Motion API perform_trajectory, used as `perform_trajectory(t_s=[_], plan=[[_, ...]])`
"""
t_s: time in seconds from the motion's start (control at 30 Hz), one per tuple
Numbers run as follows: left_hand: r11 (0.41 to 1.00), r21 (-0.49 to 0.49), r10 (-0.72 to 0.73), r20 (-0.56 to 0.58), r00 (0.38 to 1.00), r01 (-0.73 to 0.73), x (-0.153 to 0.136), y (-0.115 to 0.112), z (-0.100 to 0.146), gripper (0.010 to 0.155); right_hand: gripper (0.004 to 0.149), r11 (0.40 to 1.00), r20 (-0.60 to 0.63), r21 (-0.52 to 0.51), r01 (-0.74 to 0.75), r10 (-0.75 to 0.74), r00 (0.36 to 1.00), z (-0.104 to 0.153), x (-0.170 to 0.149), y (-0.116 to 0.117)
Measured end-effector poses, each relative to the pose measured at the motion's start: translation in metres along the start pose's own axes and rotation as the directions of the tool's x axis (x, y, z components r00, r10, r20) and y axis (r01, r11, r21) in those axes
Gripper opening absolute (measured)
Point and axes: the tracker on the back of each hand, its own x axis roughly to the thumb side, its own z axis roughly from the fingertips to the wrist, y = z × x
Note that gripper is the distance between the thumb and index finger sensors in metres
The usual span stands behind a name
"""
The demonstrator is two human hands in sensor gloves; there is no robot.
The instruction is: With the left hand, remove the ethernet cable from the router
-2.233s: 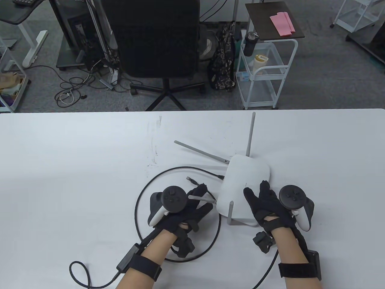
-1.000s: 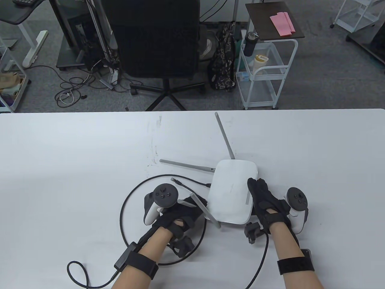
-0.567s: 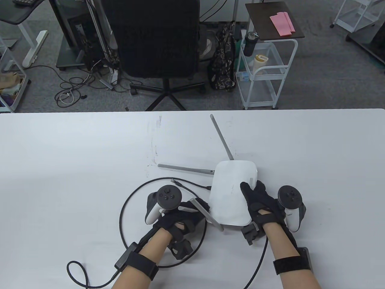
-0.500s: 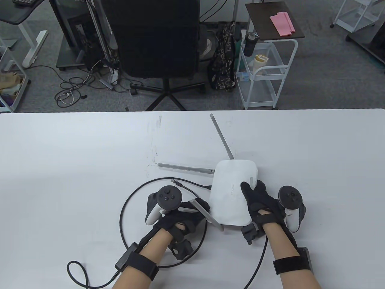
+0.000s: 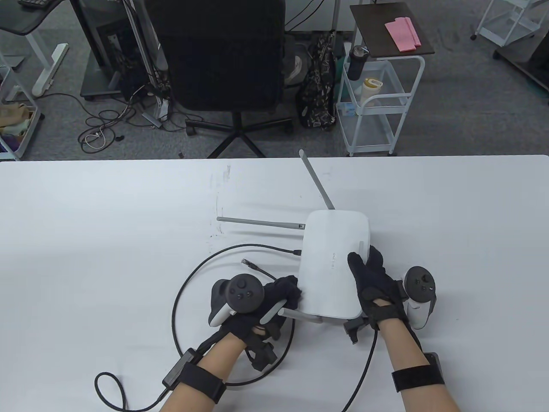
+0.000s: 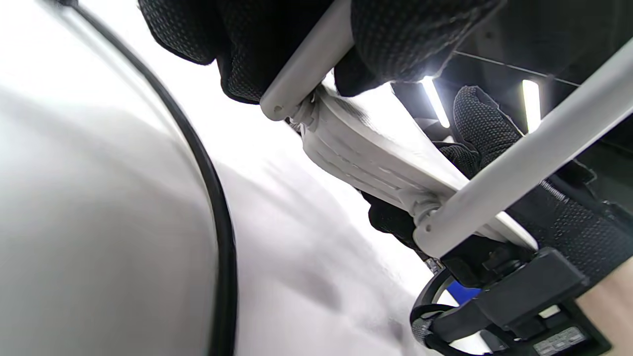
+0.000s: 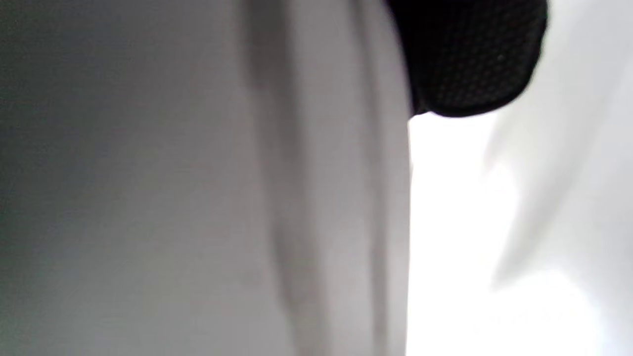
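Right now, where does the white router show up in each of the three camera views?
Table view: the router lies right of centre, between the left hand and the right hand.
Left wrist view: its ribbed near edge runs across the centre.
Right wrist view: the blurred grey surface filling the left side, apparently the router.
Shared landmark: the right hand's glove.

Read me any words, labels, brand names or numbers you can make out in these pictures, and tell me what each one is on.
Nothing can be read with confidence.
Router: a faint grey mark on its top, too small to read.
Black module at the left wrist: a label strip with print too blurred to read.
Patterned bag on the floor: its markings cannot be made out.
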Motion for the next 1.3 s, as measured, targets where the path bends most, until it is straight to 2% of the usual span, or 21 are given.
perform_trajectory(t_s=[0.23,0.27,0.3,0.33,0.4,0.47,0.53,0.8,0.9,1.13,1.23,1.3], plan=[[1.000,-0.006,-0.019,0.045,0.999,0.019,0.002,0.007,0.005,0.038,0.094,0.988,0.038,0.043,0.148,-0.150,0.988,-0.001,0.001,-0.001],[1.000,-0.007,-0.004,0.042,0.999,0.004,0.001,0.008,0.005,0.037,0.095,0.982,0.035,0.079,0.172,-0.175,0.984,-0.002,0.002,-0.001],[1.000,-0.001,0.004,0.037,0.999,-0.004,0.000,0.009,0.006,0.037,0.096,0.960,0.000,0.154,0.233,-0.236,0.972,-0.003,0.003,-0.001],[1.000,0.013,-0.013,0.030,0.999,0.013,-0.001,0.011,0.006,0.037,0.098,0.920,-0.065,0.183,0.347,-0.341,0.938,-0.002,0.001,0.001],[1.000,0.018,-0.023,0.032,0.999,0.023,-0.003,0.012,0.007,0.037,0.094,0.889,-0.096,0.155,0.431,-0.421,0.902,-0.002,-0.004,0.004],[0.998,0.030,-0.050,0.041,0.998,0.048,0.000,0.011,0.008,0.037,0.091,0.928,-0.082,0.105,0.357,-0.350,0.933,-0.002,-0.005,0.004],[0.989,0.035,-0.145,0.063,0.987,0.143,0.005,0.010,0.009,0.037,0.085,0.944,-0.099,0.111,0.312,-0.302,0.948,-0.003,-0.004,0.002],[0.961,0.060,-0.276,0.099,0.956,0.271,0.019,0.004,0.009,0.037,0.068,0.942,-0.151,0.003,0.336,-0.332,0.931,0.000,-0.005,-0.001],[0.968,0.050,-0.251,0.104,0.962,0.247,0.017,0.003,0.010,0.039,0.066,0.949,-0.157,-0.004,0.316,-0.313,0.937,0.000,-0.006,0.000],[0.977,0.051,-0.212,0.083,0.974,0.209,0.014,0.013,0.010,0.059,0.065,0.933,-0.190,0.001,0.360,-0.353,0.916,0.001,-0.006,0.001],[0.968,0.020,-0.251,0.114,0.961,0.251,0.010,0.020,0.012,0.074,0.066,0.918,-0.209,-0.005,0.397,-0.390,0.897,0.001,-0.007,-0.002],[0.944,0.027,-0.330,0.103,0.939,0.329,0.006,0.024,0.015,0.079,0.066,0.892,-0.225,-0.019,0.452,-0.444,0.867,0.002,-0.009,-0.005]])
